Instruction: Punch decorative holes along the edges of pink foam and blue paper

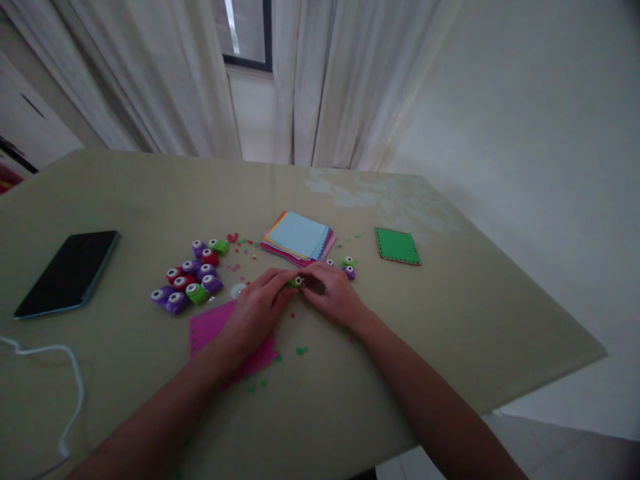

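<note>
A small green craft punch [297, 282] with a white and dark round top sits between the fingers of my left hand [257, 307] and my right hand [334, 293]. Both hands are closed around it, just over the table. Beneath my left hand and forearm lies a pink paper square [213, 327] with small holes along its edges. Just beyond my right hand are a purple punch [349, 273] and another green punch [349, 261], and a further round top peeks out by my fingers. Whether paper is inside the held punch is hidden.
Several purple, red and green punches [190, 280] cluster on the left. A stack of coloured paper squares [297, 235] lies beyond my hands, a green punched square [398, 246] to its right. Tiny paper cut-outs [301, 351] are scattered about. A dark tablet [67, 273] and white cable [75, 373] lie far left.
</note>
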Tool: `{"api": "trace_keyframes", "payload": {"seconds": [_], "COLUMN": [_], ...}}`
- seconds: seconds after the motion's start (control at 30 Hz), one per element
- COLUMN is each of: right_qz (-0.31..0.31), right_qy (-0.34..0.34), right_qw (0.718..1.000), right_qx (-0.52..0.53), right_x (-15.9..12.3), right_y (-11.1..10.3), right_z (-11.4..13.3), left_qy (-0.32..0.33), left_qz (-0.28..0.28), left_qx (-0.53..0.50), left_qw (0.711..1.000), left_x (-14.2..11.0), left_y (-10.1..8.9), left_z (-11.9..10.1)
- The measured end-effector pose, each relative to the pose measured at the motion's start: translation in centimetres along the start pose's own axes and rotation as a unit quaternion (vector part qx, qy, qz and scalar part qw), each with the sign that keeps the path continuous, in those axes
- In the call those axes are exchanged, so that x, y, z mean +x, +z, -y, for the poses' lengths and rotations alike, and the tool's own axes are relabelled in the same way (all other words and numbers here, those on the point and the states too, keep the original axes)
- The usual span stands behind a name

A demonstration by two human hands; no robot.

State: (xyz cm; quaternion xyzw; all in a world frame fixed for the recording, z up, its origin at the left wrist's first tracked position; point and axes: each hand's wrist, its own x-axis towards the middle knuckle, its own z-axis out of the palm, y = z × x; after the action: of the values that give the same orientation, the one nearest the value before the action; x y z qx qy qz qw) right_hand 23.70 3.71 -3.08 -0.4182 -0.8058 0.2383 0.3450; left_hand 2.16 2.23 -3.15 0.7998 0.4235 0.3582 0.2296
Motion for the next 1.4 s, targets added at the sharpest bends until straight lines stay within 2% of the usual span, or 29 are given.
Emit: {"api": "trace_keyframes", "payload": {"seconds": [0.07, 0.2, 0.37, 0.43, 0.53, 0.6, 0.67, 0.73, 0.83, 0.93, 1.1, 1.4], "right_qz": [-0.007, -0.029, -0.035, -0.027, -0.016, -0.031, -0.053, -0.049, 0.027, 0.078, 0.067, 0.071], "right_qy": [0.013, 0.045, 0.08, 0.084, 0.09, 0.085, 0.068, 0.046, 0.016, 0.008, 0.044, 0.054], "right_qw": [1.0, 0.998, 0.994, 0.99, 0.984, 0.982, 0.983, 0.99, 0.997, 0.994, 0.996, 0.996], "right_qx": [0.01, 0.014, -0.064, -0.11, -0.152, -0.168, -0.162, -0.124, -0.071, -0.073, -0.036, -0.006], "right_x": [0.0, 0.0, -0.4, -0.5, -0.7, -0.8, -0.8, -0.9, -1.0, -0.8, -0.5, -0.3], "right_y": [0.1, -0.3, -1.3, -1.9, -2.5, -2.5, -1.9, -0.7, 1.5, 2.8, 2.4, 2.1], "right_z": [0.0, 0.1, 0.4, 0.5, 0.7, 1.3, 2.2, 3.5, 5.1, 5.4, 4.7, 4.4], "left_qy": [-0.013, -0.05, -0.089, -0.094, -0.082, -0.058, -0.047, -0.053, -0.054, -0.049, -0.048, -0.042], "left_qz": [-0.013, -0.076, -0.13, -0.101, 0.018, 0.079, 0.115, 0.123, 0.113, 0.106, 0.104, 0.116], "left_qx": [-0.023, -0.054, -0.063, -0.03, 0.042, 0.126, 0.202, 0.233, 0.218, 0.206, 0.193, 0.184], "left_qw": [1.0, 0.994, 0.986, 0.99, 0.996, 0.987, 0.971, 0.963, 0.968, 0.972, 0.974, 0.975], "left_x": [0.1, 0.5, 0.9, 0.6, -0.6, -1.7, -2.9, -3.8, -4.5, -4.8, -5.1, -4.9], "left_y": [0.1, -0.2, -2.7, -4.5, -6.8, -7.7, -7.9, -7.7, -7.2, -6.9, -6.5, -6.1], "left_z": [0.0, -0.4, -0.5, -0.2, 0.4, 0.7, 0.7, 0.7, 0.8, 1.2, 1.5, 1.1]}}
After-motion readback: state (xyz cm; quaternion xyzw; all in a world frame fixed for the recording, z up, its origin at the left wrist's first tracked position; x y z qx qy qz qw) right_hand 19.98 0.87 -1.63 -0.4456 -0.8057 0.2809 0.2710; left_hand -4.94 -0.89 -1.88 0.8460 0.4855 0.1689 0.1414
